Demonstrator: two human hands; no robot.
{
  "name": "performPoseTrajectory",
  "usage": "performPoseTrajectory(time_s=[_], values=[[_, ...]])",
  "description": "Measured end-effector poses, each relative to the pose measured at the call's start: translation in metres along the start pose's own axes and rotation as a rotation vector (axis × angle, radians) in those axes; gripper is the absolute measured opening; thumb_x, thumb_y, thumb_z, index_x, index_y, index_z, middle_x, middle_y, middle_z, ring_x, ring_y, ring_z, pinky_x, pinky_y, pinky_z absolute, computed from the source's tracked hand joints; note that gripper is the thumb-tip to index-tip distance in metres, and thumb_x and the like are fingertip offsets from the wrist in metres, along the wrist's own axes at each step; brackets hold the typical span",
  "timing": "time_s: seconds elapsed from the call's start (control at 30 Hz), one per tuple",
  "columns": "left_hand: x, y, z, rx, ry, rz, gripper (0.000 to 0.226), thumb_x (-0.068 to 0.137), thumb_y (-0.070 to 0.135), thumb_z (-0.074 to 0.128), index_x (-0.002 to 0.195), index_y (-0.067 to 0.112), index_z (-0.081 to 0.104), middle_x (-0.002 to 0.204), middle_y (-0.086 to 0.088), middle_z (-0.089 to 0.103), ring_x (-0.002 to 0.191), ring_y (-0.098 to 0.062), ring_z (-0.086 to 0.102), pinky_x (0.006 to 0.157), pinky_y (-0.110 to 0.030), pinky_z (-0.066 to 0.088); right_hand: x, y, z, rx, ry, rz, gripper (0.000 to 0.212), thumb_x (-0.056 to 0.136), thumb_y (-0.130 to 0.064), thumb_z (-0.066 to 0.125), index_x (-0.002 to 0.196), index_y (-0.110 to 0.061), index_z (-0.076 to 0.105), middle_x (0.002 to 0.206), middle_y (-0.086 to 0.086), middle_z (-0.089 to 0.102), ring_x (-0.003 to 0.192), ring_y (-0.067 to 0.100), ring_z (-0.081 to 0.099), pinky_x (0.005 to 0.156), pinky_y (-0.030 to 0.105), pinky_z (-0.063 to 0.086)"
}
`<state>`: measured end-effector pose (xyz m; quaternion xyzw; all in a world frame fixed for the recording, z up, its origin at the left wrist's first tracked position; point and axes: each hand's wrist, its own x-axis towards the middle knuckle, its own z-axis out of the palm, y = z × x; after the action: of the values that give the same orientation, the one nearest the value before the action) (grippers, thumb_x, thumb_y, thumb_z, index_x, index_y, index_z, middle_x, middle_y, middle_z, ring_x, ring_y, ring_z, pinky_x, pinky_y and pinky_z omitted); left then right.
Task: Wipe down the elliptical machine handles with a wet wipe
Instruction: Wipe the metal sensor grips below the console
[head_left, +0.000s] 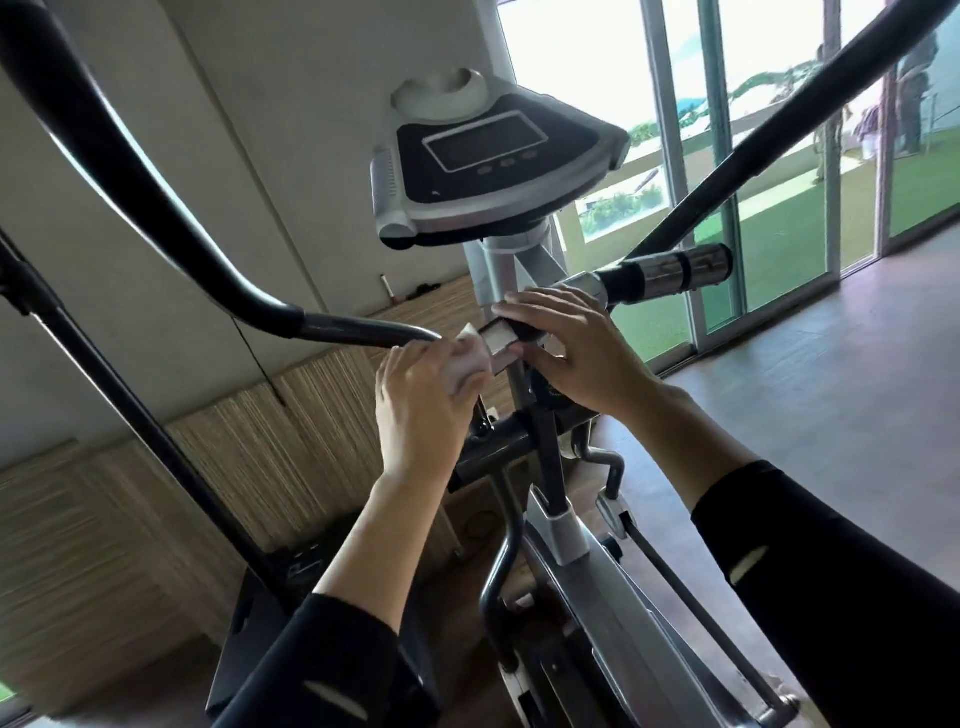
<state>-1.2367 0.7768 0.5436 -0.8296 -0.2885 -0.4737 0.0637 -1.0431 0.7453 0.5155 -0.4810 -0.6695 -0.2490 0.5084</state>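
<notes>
My left hand (415, 410) is closed around a crumpled white wet wipe (470, 358), pressing it on the end of the short fixed handle (501, 340) below the console. My right hand (566, 353) lies over that same handle from the right, fingers curled across its black and chrome grip. The other short handle (670, 270), with chrome sensor bands, sticks out to the right, untouched. The long black left swing handle (156, 208) curves from upper left down toward my left hand. The right swing handle (779, 130) runs diagonally to the upper right.
The grey console (493, 166) with a screen sits on the central post (498, 270) just above my hands. The machine's silver frame and pedals (587, 571) lie below. A wall with wood panelling stands left; glass doors (727, 208) to a lawn are on the right.
</notes>
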Motion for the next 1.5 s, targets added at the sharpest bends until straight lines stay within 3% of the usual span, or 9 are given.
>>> performPoseTrajectory(time_s=[0.2,0.37,0.53,0.8,1.13,1.27,1.33,1.43,1.5], values=[[-0.006,-0.003,-0.011,-0.034,-0.041,0.025,0.033,0.087,0.036,0.064,0.107,0.011,0.070,0.107,-0.004,0.067,0.103,-0.021,0.061,0.092,-0.046,0.052,-0.008,0.017,-0.016,-0.045,-0.034,0.116,0.044,0.090,-0.029,0.058,0.134,-0.023,0.054,0.144,0.007,0.048,0.142,0.031,0.030,0.112,0.061,0.025],[0.001,0.008,-0.009,-0.053,-0.025,-0.033,0.027,0.077,0.014,0.078,0.103,0.009,0.071,0.101,-0.005,0.068,0.098,-0.022,0.063,0.089,-0.047,0.054,-0.004,0.023,-0.018,-0.010,-0.071,0.105,0.042,0.091,-0.031,0.055,0.132,-0.022,0.056,0.140,0.007,0.053,0.139,0.032,0.036,0.109,0.060,0.031],[0.018,0.029,0.008,-0.058,-0.078,-0.087,0.031,0.075,0.025,0.079,0.103,0.014,0.071,0.100,-0.004,0.069,0.096,-0.022,0.061,0.089,-0.047,0.051,-0.005,0.028,-0.014,0.010,-0.013,0.059,0.040,0.090,-0.015,0.063,0.129,-0.018,0.058,0.132,0.006,0.058,0.133,0.030,0.043,0.108,0.056,0.034],[-0.003,0.015,0.013,0.162,0.144,0.023,0.029,0.067,0.024,0.084,0.091,0.011,0.073,0.088,-0.002,0.070,0.093,-0.020,0.051,0.086,-0.036,0.040,-0.006,0.030,-0.012,-0.023,-0.004,0.068,0.041,0.088,-0.016,0.064,0.129,-0.018,0.060,0.134,0.006,0.057,0.133,0.030,0.043,0.110,0.053,0.032],[0.006,0.013,0.006,0.106,-0.005,-0.089,0.030,0.078,0.037,0.076,0.102,0.021,0.073,0.098,0.005,0.073,0.097,-0.021,0.064,0.094,-0.040,0.042,-0.007,0.030,-0.010,0.005,-0.001,0.079,0.039,0.090,-0.023,0.059,0.128,-0.018,0.061,0.133,0.005,0.057,0.133,0.030,0.043,0.110,0.052,0.032],[0.038,0.021,0.007,-0.159,-0.212,-0.205,0.029,0.084,0.045,0.069,0.108,0.029,0.071,0.083,0.008,0.074,0.063,-0.013,0.065,0.068,-0.039,0.058,-0.007,0.027,-0.008,0.012,0.013,0.095,0.036,0.091,-0.024,0.057,0.125,-0.017,0.063,0.130,0.004,0.060,0.131,0.030,0.044,0.110,0.052,0.031],[0.049,0.017,0.005,-0.162,-0.294,-0.250,0.029,0.081,0.052,0.069,0.106,0.038,0.071,0.081,0.011,0.074,0.063,-0.008,0.064,0.074,-0.037,0.057,-0.006,0.027,-0.010,0.005,0.022,0.077,0.034,0.092,-0.023,0.056,0.124,-0.015,0.064,0.128,0.004,0.060,0.130,0.029,0.046,0.111,0.051,0.031],[0.044,0.000,-0.009,-0.151,-0.337,-0.258,0.033,0.072,0.070,0.063,0.099,0.051,0.067,0.083,0.019,0.071,0.079,-0.008,0.066,0.089,-0.049,0.052,-0.005,0.023,-0.011,0.008,0.037,0.094,0.033,0.093,-0.024,0.056,0.123,-0.014,0.064,0.127,0.003,0.061,0.129,0.028,0.047,0.113,0.048,0.030],[0.034,-0.011,-0.018,-0.186,-0.331,-0.265,0.025,0.075,0.063,0.067,0.096,0.050,0.068,0.088,0.022,0.070,0.089,-0.001,0.065,0.096,-0.043,0.050,-0.003,0.018,-0.011,0.018,0.042,0.116,0.034,0.093,-0.028,0.055,0.122,-0.014,0.065,0.126,0.005,0.062,0.128,0.028,0.048,0.112,0.046,0.031]])
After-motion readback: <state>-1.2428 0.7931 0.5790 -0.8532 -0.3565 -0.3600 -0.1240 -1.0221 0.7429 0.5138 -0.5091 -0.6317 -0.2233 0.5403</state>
